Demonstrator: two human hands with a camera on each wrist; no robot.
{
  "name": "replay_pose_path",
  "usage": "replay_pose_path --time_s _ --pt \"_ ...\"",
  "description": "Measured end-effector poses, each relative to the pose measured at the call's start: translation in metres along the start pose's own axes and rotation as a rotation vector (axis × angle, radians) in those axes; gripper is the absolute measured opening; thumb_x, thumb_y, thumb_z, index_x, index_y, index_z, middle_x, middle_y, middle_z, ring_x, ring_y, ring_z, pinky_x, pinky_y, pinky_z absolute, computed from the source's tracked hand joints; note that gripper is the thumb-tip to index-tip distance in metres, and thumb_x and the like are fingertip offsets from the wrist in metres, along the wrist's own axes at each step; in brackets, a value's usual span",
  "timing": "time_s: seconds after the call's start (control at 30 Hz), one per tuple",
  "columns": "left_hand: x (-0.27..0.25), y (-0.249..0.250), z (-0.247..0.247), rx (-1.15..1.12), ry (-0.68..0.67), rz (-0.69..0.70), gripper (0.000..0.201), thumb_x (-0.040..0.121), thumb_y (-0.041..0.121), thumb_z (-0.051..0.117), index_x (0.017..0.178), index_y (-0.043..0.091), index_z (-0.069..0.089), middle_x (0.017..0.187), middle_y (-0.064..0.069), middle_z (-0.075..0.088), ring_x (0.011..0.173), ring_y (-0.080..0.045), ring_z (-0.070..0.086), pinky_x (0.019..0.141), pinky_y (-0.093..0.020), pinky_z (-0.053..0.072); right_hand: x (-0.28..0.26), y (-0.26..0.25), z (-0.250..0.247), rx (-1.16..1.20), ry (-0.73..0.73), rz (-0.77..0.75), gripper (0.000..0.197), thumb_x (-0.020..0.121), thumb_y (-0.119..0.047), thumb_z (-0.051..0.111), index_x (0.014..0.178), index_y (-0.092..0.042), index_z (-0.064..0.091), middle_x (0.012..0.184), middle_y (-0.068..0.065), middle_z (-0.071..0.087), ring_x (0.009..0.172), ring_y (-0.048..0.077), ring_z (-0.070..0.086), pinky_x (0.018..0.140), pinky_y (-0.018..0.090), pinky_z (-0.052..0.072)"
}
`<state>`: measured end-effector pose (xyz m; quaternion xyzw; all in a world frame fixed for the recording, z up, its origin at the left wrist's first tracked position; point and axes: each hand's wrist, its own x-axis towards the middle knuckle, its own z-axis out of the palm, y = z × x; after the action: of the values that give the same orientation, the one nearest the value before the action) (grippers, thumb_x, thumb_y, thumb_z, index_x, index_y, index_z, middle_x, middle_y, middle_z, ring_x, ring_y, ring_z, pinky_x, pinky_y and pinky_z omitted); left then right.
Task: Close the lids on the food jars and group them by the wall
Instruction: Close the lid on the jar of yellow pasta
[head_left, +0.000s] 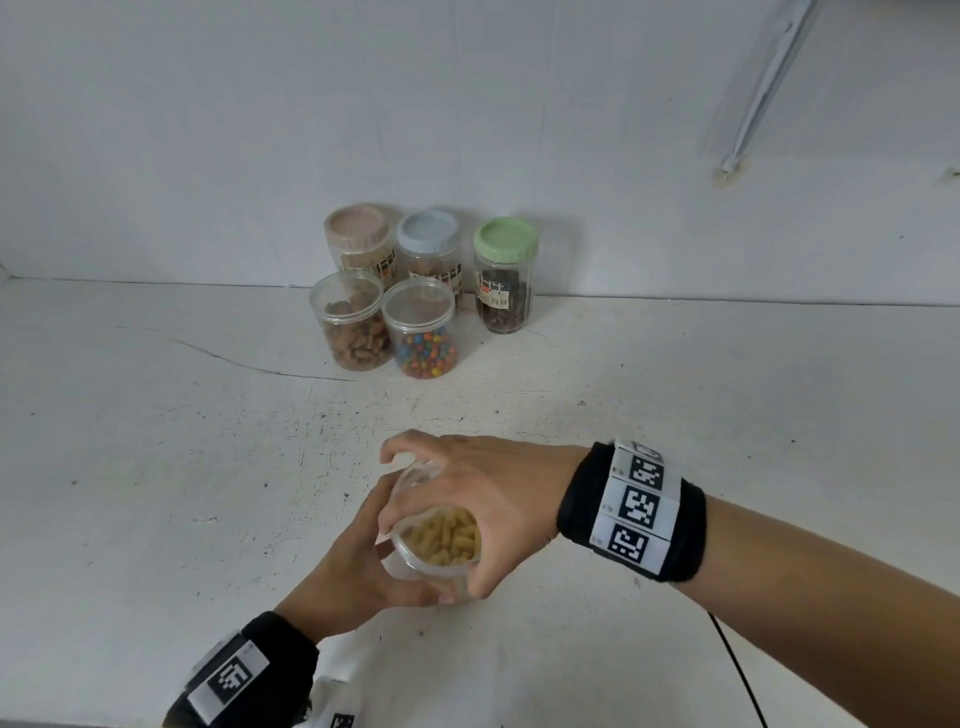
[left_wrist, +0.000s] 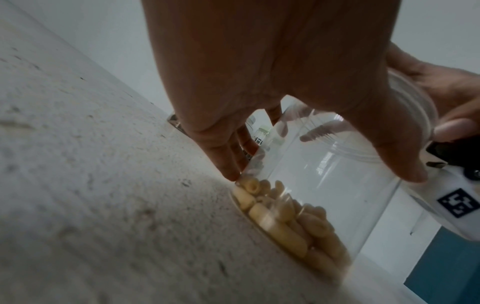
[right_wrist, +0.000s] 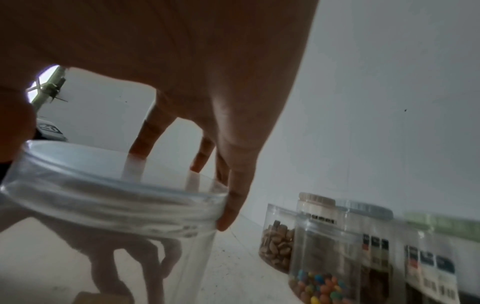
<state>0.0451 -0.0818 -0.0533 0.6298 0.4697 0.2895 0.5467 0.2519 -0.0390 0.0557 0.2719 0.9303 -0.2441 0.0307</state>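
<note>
A clear jar of yellow tube snacks (head_left: 441, 540) stands on the white counter (head_left: 156, 467), near me. My left hand (head_left: 358, 564) grips its body, fingers and thumb curled round the wall (left_wrist: 324, 185). My right hand (head_left: 467, 488) covers the top, its fingertips curled round the rim of the clear lid (right_wrist: 116, 195), which sits on the jar's mouth. How tight it sits I cannot tell. By the wall stand a pink-lidded jar (head_left: 357, 228), a blue-lidded jar (head_left: 428, 231), a green-lidded jar (head_left: 505, 240), a nut jar (head_left: 353, 327) and a candy jar (head_left: 423, 332), all lidded.
The grouped jars (right_wrist: 324, 267) stand close together at the back middle against the white wall (head_left: 208, 130). A thin crack (head_left: 260, 364) runs across the counter left of them. A black cable (head_left: 737, 670) lies at the front right. A white bracket (head_left: 763, 88) hangs on the wall upper right.
</note>
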Motion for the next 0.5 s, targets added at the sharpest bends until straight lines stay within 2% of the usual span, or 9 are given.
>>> replay_pose_path --time_s 0.03,0.1,0.2,0.27,0.4,0.5 --pt "0.0 0.001 0.001 -0.003 -0.003 0.005 0.112 0.057 0.007 0.101 0.147 0.029 0.038 0.137 0.021 0.055 0.13 -0.008 0.058 0.096 -0.023 0.056 0.002 0.0 0.001 0.003 -0.001 0.008 0.077 0.062 -0.038 0.092 0.131 -0.039 0.058 0.149 -0.007 0.025 0.118 0.022 0.052 0.094 0.038 0.052" --pt "0.0 0.0 0.001 -0.008 -0.004 0.001 0.106 0.058 0.001 0.099 0.143 0.025 0.041 0.13 0.026 0.056 0.125 -0.005 0.06 0.094 -0.021 0.056 0.006 -0.001 0.003 0.017 -0.022 0.024 0.075 0.063 -0.039 0.093 0.129 -0.039 0.059 0.141 -0.006 0.035 0.113 0.02 0.052 0.093 0.042 0.054" --pt "0.001 -0.004 0.0 0.013 0.021 0.009 0.095 0.056 0.002 0.1 0.135 0.013 0.048 0.12 0.021 0.053 0.118 -0.007 0.061 0.094 -0.026 0.057 0.011 -0.003 -0.004 0.013 -0.077 0.061 0.074 0.063 -0.043 0.092 0.129 -0.041 0.059 0.13 -0.007 0.045 0.103 0.014 0.055 0.088 0.035 0.054" --pt "0.001 -0.006 -0.001 0.013 0.039 0.022 0.093 0.054 0.008 0.102 0.131 0.014 0.05 0.12 0.015 0.053 0.115 -0.009 0.062 0.092 -0.022 0.056 0.014 -0.003 -0.007 -0.019 -0.089 0.085 0.075 0.062 -0.048 0.091 0.129 -0.043 0.058 0.123 -0.007 0.048 0.094 0.011 0.055 0.08 0.03 0.054" --pt "0.0 -0.004 0.0 0.009 0.054 0.017 0.09 0.053 0.01 0.102 0.126 0.021 0.05 0.12 0.008 0.061 0.115 -0.01 0.064 0.091 -0.014 0.054 0.011 -0.01 -0.003 -0.095 -0.01 0.187 0.07 0.067 -0.058 0.084 0.129 -0.04 0.056 0.111 -0.002 0.05 0.083 0.017 0.057 0.068 0.029 0.05" --pt "0.0 -0.003 0.0 -0.001 0.045 0.012 0.091 0.056 0.004 0.101 0.128 0.02 0.048 0.119 0.005 0.065 0.114 -0.013 0.066 0.091 -0.017 0.055 0.009 -0.02 0.0 -0.182 0.034 0.287 0.068 0.077 -0.072 0.068 0.129 -0.031 0.055 0.103 0.002 0.05 0.08 0.023 0.054 0.064 0.032 0.042"
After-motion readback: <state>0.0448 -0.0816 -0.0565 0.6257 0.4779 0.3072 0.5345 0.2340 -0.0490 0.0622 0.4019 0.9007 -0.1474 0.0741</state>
